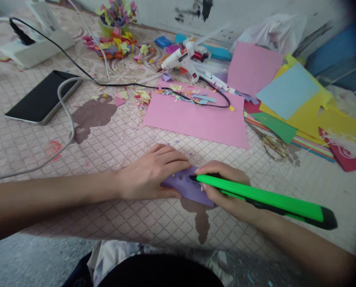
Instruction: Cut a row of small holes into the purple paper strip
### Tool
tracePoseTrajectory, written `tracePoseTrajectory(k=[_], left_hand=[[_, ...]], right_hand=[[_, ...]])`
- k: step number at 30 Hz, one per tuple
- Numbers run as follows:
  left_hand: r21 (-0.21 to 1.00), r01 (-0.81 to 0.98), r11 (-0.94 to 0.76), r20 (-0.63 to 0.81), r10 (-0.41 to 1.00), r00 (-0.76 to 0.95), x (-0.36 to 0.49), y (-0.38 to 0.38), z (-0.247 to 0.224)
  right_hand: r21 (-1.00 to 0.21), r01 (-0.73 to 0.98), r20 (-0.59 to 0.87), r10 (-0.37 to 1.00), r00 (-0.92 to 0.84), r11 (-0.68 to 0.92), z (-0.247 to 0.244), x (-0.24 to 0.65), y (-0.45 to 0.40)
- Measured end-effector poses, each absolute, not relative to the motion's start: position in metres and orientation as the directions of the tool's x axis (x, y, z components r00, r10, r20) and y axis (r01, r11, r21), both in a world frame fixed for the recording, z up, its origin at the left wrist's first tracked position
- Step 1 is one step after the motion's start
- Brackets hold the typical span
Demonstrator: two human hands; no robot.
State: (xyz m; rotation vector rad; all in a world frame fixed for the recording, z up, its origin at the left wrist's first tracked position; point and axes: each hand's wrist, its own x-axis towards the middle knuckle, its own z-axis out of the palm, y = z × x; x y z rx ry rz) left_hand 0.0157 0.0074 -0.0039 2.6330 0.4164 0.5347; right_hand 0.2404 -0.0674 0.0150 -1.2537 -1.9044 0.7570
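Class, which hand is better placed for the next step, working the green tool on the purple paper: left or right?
Probably the right hand: it holds the green tool, its dark tip at the purple paper. The left hand rests on the paper, seemingly steadying it.

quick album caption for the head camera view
Left hand resting on purple paper, right hand holding a green tool over it, pink sheet and glue gun beyond.
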Motion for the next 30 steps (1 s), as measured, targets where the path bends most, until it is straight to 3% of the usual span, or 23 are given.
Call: tracePoseTrajectory(k=[15,30], left_hand=[[0.453,0.189,-0.871,0.309,0.353,0.883,0.0161,0.0077,-0.0040],[0.419,0.240,-0.876,0.296,0.382,0.876,0.0161,0.0061,-0.0009]], right_hand=[[-0.781,0.482,0.269,0.910,-0.315,0.398,0.0141,0.2396,-0.0656],[-0.766,0.520,0.286,0.924,-0.253,0.379,0.0175,0.2392,-0.0687]])
